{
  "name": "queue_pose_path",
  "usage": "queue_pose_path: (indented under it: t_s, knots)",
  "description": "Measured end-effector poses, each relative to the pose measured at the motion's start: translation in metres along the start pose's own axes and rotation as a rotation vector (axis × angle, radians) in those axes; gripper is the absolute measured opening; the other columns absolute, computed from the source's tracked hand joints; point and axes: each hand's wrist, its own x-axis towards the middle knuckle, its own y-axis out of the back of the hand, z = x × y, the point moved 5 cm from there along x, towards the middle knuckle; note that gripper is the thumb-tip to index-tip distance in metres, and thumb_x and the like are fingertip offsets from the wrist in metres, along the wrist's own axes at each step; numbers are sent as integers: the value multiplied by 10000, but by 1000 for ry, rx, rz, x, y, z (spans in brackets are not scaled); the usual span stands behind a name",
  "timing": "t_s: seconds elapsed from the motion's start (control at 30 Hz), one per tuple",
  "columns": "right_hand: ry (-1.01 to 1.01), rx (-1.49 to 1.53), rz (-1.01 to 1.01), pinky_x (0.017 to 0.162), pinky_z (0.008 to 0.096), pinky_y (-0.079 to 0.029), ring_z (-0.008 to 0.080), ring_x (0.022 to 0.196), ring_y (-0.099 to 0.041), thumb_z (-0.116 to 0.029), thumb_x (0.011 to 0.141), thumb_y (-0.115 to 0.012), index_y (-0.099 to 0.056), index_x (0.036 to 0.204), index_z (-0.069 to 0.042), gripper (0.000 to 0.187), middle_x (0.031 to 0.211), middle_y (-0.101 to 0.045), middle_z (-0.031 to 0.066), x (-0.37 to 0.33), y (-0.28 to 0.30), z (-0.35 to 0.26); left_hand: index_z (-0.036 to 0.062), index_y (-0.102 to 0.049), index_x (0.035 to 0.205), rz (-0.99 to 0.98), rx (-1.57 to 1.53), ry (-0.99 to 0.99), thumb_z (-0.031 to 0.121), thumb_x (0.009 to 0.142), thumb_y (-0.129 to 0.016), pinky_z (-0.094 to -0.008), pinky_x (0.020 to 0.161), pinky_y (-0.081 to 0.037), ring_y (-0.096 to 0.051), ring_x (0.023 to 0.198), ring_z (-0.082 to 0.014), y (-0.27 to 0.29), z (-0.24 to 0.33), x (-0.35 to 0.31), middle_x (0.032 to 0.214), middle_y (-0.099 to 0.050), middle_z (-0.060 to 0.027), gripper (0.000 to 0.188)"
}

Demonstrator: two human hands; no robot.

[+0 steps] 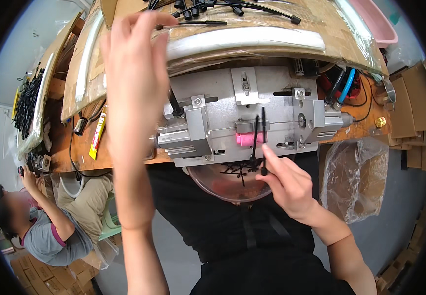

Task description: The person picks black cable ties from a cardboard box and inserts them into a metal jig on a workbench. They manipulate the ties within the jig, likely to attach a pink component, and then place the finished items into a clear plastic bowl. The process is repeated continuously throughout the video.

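A brown cardboard cover point(343, 29) lies across the top of the frame; black sticks with caps point(196, 11) are heaped on it, some near the edge, so a sleeve or wrist could perhaps drag them down. Below it, in the centre, is the metal machine point(218, 81). If its blocks can move, fingers resting near could be pinched.

The left hand point(137, 49) is at the upper left, above the cardboard, with fingers half bent; one stick point(210, 22) shows beside the fingertips, but I cannot tell if they grip it. The sticks are tangled, so pulling one might bring others also.

The plastic bowl point(227, 194) is under the machine's front edge, and seems to rest on the lap; a movement of the legs could tip it and spill the short black pieces point(237, 169).

The right hand point(291, 187), right of the centre, has thumb and index finger nearly closed around the capped end of a black stick point(263, 128). This stick stands close to another, thinner stick point(255, 135), both crossing the small pink block point(245, 139); a loose pinch could let it slip crooked.
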Motion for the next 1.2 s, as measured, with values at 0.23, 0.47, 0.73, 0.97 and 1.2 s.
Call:
queue_pose_path:
  t_s: [0.23, 0.47, 0.73, 0.97, 1.2]
  knots:
    - [9, 18, -87, 577, 348, -444, 216, 605, -492, 48, 740, -745, -518, 1336, 76, 638, 688, -517, 94, 10, -14, 5, 3, -604, 1007, -511, -333, -105, -18, 912, -547, -277, 812, -461, -553, 839, -169, -19, -36, 33, 935, -609, -58, 113]
    - [234, -273, 58, 622, 340, -479, 260, 674, -571, -73, 780, -755, -635, 1165, 16, 413, 767, -594, 84, 75, 46, 0, 69, -632, 1170, -140, -171, -52, -143, 770, -599, -305, 753, -481, -571, 835, -188, 7, 10, -29, 927, -589, -83, 455]
    - [37, -758, -117, 632, 269, -472, 108, 707, -589, -154, 913, -634, -629, 1108, -24, 233, 796, -645, 62, 201, 84, 9, -68, -507, 1347, -362, -54, 6, -8, 760, -603, -293, 739, -472, -534, 827, -205, -17, 121, -149, 980, -538, -83, 598]
    - [-267, 69, 39, 646, 247, -450, 113, 705, -564, -111, 900, -639, -628, 1091, 6, 225, 851, -650, 52, 185, 132, 49, -86, -436, 1389, -411, -60, -8, -7, 772, -598, -291, 738, -471, -519, 839, -201, -34, 123, -143, 981, -514, -98, 642]
    - [219, 187, 131, 704, 286, -519, 184, 744, -640, 77, 692, -761, -677, 978, 11, 305, 874, -692, 116, 77, 83, 3, -17, -553, 1285, -306, -240, -36, 35, 766, -632, -344, 773, -475, -515, 868, -262, -14, 88, -92, 957, -501, -121, 527]
